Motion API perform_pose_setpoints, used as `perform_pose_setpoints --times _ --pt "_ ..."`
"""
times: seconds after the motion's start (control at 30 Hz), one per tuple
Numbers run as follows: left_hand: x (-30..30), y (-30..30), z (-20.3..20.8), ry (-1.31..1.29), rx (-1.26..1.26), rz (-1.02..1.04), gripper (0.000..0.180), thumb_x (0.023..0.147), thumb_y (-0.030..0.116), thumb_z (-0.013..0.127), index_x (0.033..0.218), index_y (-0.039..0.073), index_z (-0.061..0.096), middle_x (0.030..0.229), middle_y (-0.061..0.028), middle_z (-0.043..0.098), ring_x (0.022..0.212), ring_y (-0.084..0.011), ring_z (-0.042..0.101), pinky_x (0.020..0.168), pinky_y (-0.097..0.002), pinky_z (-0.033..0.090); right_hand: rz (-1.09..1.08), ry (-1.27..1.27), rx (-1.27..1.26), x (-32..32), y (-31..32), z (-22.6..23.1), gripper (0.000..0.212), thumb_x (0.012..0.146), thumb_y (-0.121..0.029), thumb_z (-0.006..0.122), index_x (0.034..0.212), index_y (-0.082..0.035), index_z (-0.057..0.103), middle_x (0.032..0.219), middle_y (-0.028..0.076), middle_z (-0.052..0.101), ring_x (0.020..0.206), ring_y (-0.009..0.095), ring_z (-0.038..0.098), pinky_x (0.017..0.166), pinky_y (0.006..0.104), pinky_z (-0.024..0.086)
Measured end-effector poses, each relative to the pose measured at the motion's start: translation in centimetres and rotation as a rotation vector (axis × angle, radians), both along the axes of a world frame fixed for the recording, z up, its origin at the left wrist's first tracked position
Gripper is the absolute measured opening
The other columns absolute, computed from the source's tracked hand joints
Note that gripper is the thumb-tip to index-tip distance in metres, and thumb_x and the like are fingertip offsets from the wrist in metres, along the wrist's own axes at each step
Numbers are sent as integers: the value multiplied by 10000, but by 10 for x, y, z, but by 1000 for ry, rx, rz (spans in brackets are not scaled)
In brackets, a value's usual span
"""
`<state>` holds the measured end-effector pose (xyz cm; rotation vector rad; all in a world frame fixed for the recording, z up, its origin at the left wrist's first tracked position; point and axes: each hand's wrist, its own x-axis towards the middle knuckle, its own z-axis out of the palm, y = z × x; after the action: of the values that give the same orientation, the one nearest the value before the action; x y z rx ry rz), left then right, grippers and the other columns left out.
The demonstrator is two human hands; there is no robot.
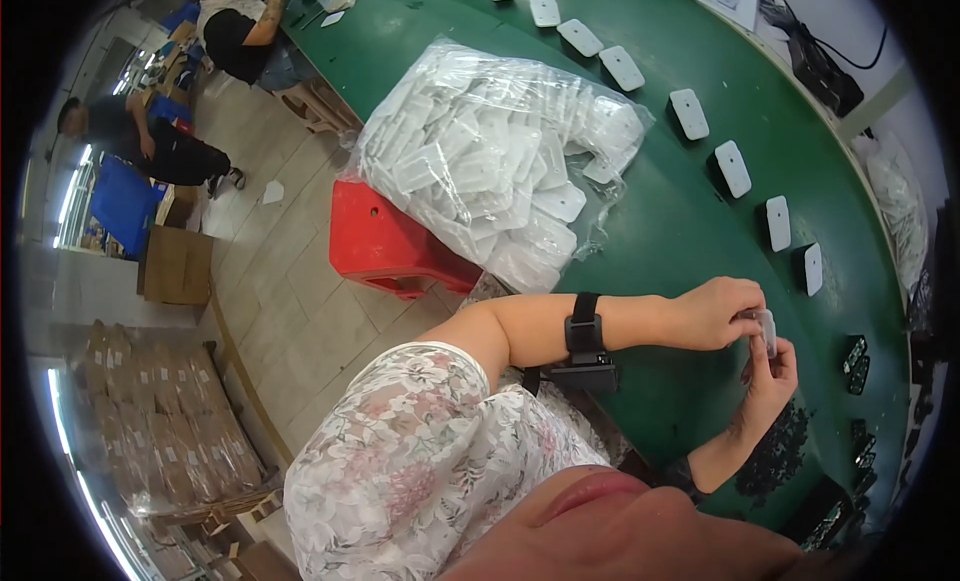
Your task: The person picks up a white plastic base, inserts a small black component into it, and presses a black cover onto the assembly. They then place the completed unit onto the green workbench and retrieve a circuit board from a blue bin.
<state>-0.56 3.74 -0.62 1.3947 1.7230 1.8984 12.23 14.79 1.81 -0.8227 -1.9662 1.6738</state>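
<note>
My left hand (715, 313) pinches a small whitish rounded plate (768, 331) between its thumb and fingers. From below, my right hand (769, 381) grips the same plate, its fingertips close to the left ones. Both hands are over the green table, and my fingers cover part of the plate. Along the far side runs a curved row of small black boxes with white tops; one such box (812, 269) stands nearest my hands. Beside my right wrist lies a heap of tiny black parts (778, 446).
A clear plastic bag (500, 151) full of whitish plates lies on the green table (660, 231). Dark open casings (856, 364) are at the right. A red stool (385, 241) stands beside the table. Two people are farther off, near cartons (178, 266) and stacked packages (170, 411).
</note>
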Motion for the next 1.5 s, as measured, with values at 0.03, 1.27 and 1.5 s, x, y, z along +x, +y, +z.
perform_pose_setpoints --times 0.03,1.27,1.5 --pt "0 -1 1 -40 -20 -23 121 816 78 605 852 -27 557 785 -116 558 583 -222 572 530 -325 451 -43 25 35 -2 -2 -4 141 847 -137 673 846 -39 572 679 -26 525 498 20 405 436 168 282" --pt "54 -535 -133 41 -1156 1329 219 818 268 547 898 80 625 824 -193 651 758 -382 627 626 -491 484 841 863 210 -40 39 -64 134 922 -150 523 885 -29 476 674 42 481 512 114 421 441 244 340" --pt "175 -432 -270 -85 -1267 1127 279 830 307 540 946 101 688 1057 -162 646 1059 -353 568 895 -461 433 268 356 -231 -24 -13 -25 137 920 -155 525 896 -27 481 685 49 492 512 115 430 438 242 343"
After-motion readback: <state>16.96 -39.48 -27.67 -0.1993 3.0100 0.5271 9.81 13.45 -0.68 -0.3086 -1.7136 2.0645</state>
